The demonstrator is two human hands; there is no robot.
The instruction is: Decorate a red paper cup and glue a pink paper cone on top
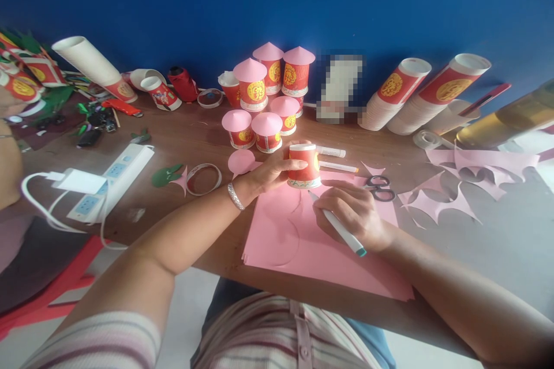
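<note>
The left hand [277, 173] is wrapping its grip around a red paper cup [310, 172], thumb across the near side and fingers mostly disappearing behind, its spread reaching only as wide as the cup. The cup is sitting over the pink sheets [274, 236] on the desk [186, 144], apparently upside down, presumably so that its pale, green-marked lower band is facing the pen. The right hand [350, 210] is closing a writing grip around a white marker [344, 232], the green end pointing back towards the body and the nib towards that band; whether nib and band are touching is staying unclear, as is whether the cup is resting on the paper. Cone-topped cups [253, 91] are standing grouped beyond, probably to be out of the working space yet in sight, while scissors [381, 187] and pink offcuts [441, 204] are lying to the right, seemingly pushed aside. The front cups are partly hiding those behind. Pixelation is masking a pale object [340, 89] by the wall, the picture's edge is cutting off a bottle [511, 118], and another person's arm [7, 167] is showing only in part at the far left.
</note>
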